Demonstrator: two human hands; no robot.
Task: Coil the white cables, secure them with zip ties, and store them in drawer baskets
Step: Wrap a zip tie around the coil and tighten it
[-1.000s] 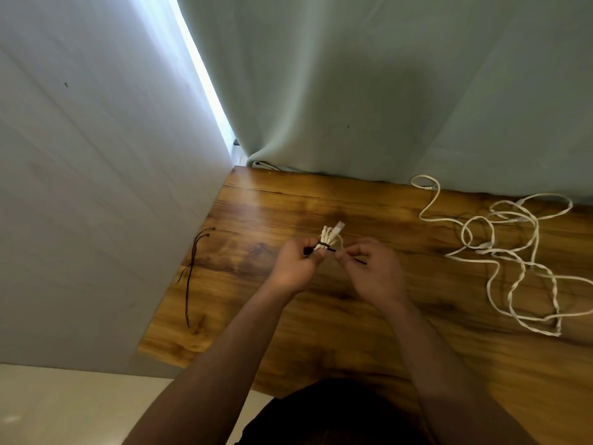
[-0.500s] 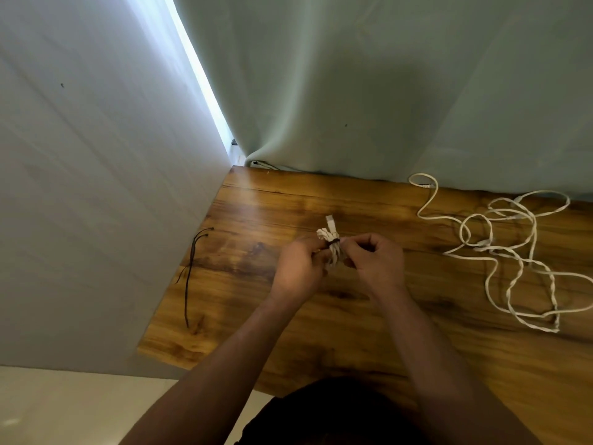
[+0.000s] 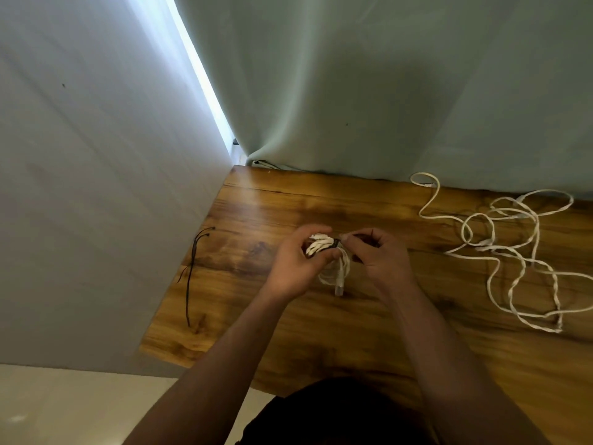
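Observation:
Above the middle of the wooden table [image 3: 321, 332], my left hand [image 3: 295, 264] grips a small coiled white cable [image 3: 321, 247]. A black zip tie [image 3: 336, 243] wraps the bundle's middle. My right hand [image 3: 382, 255] pinches at the tie on the bundle's right side. The cable's loose loops and a white plug [image 3: 339, 287] hang down between my hands. Several loose white cables [image 3: 519, 252] lie tangled on the table's right side, apart from both hands.
Spare black zip ties [image 3: 192, 268] lie along the table's left edge beside a grey wall [image 3: 96, 187]. A pale green curtain [image 3: 385, 91] hangs behind the table's far edge. Light floor [image 3: 64, 406] shows at the bottom left.
The bundle has turned in my hands: its plug end pointed up before and now hangs downward. The zip tie's free tail no longer sticks out toward the right.

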